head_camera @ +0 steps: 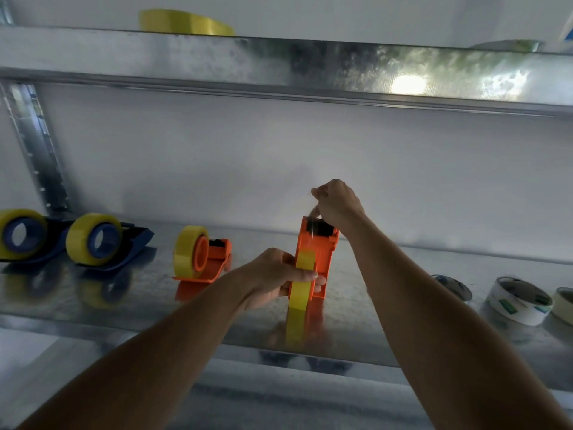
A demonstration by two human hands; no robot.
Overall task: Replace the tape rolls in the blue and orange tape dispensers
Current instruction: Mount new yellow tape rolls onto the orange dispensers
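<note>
My left hand (273, 274) grips the yellow roll (302, 280) on 1 of 2 orange dispensers (319, 243), right hand (336, 201) pinching its tape end; 2 blue dispensers (130, 243) w/ rolls sit left.

Bare shelf (387, 274) lies open between the held orange dispenser (319, 252) and the empty tape cores (517, 301) at right. Leftward, a second orange dispenser (201, 259) stands near, two blue dispensers (93, 240) beyond it.

head view, near, seemingly facing shelf (403, 268)
</note>
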